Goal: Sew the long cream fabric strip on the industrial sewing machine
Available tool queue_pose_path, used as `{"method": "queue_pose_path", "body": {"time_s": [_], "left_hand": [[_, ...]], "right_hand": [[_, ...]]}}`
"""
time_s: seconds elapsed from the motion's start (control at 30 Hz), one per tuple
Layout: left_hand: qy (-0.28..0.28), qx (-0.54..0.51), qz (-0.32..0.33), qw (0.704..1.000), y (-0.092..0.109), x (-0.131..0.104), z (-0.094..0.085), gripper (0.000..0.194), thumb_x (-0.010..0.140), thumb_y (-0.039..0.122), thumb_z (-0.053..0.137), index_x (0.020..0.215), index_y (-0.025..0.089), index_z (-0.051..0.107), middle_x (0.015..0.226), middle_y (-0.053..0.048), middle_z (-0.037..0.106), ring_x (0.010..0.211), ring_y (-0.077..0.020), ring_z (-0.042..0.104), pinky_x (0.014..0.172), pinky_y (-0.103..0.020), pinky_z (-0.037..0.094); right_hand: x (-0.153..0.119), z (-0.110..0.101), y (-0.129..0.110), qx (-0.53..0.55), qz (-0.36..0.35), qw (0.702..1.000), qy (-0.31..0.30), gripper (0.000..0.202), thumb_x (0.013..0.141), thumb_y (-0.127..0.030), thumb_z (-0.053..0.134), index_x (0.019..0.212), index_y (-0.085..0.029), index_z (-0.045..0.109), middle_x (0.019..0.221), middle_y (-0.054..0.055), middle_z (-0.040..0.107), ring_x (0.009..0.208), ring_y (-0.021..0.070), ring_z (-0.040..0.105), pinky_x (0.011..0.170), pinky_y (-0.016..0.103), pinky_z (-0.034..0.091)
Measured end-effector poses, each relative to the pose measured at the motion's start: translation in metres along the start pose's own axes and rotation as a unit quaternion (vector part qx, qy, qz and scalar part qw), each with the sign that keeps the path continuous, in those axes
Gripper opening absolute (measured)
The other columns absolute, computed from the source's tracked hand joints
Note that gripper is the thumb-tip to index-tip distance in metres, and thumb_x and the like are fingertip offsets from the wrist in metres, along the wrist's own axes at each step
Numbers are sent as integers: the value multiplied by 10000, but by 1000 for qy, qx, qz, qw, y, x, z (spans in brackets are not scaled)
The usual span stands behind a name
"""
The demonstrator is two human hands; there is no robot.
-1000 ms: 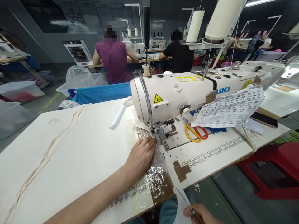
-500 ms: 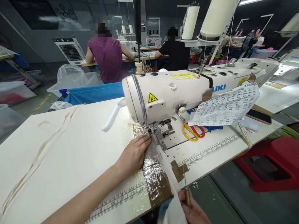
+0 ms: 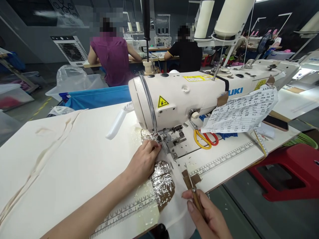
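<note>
The right hand [image 3: 203, 212] has moved forward, and the wooden-handled tool [image 3: 196, 199] gripped in its fingers now points past the brown tape [image 3: 198, 179]. The white fabric [image 3: 178, 212] has spread leftward from that hand, covering more of the shiny taped patch [image 3: 163, 181] between the hands. The left hand [image 3: 142, 161] stays beside the needle area of the sewing machine [image 3: 171, 99], apart from the right, its fingers pressed down; whether they pinch fabric, I cannot tell. This seems to bring the tool's tip closer to the fabric leading toward the left fingertips.
</note>
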State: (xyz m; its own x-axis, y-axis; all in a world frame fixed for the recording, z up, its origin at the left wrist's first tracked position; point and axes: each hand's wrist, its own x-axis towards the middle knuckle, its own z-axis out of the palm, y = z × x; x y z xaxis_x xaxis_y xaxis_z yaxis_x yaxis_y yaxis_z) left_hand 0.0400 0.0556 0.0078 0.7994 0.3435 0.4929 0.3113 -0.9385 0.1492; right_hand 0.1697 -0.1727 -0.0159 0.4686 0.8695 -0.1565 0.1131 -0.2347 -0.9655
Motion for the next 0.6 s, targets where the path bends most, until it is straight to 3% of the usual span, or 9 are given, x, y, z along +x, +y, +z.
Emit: {"method": "queue_pose_path", "body": {"time_s": [0.07, 0.23, 0.43, 0.6], "left_hand": [[12, -31, 6, 999, -1, -2, 1, 366, 928, -12, 345, 1169, 119, 586, 1061, -127, 587, 952, -241, 550, 790, -429, 591], [12, -39, 12, 999, -4, -4, 3, 366, 921, -11, 359, 1175, 129, 581, 1146, -137, 582, 1038, -256, 556, 855, -452, 566], [11, 15, -22, 1000, -3, -4, 0, 353, 924, 26, 358, 1203, 114, 554, 1076, -135, 574, 970, -267, 530, 752, -439, 559], [21, -57, 28, 998, -2, -4, -4, 317, 919, 0, 361, 1134, 128, 557, 1030, -106, 597, 938, -224, 548, 796, -394, 544]], "right_hand": [[4, 0, -2, 0, -13, 1000, -1, 346, 983, -578, 510, 1059, -266, 639, 830, 15, 611, 665, 193, 559, 512, 215, 443], [13, 2, -9, -28, -35, 999, -15, 335, 1018, -539, 473, 1087, -251, 629, 659, -34, 496, 516, 160, 479, 473, 215, 417], [33, 1, -29, -97, -171, 979, -50, 237, 1060, -361, 369, 1035, -252, 578, 819, 11, 659, 721, 200, 664, 649, 250, 519], [44, 3, -35, -133, -184, 972, -60, 220, 1052, -270, 358, 1130, -229, 559, 964, 46, 691, 877, 213, 681, 724, 262, 529]]}}
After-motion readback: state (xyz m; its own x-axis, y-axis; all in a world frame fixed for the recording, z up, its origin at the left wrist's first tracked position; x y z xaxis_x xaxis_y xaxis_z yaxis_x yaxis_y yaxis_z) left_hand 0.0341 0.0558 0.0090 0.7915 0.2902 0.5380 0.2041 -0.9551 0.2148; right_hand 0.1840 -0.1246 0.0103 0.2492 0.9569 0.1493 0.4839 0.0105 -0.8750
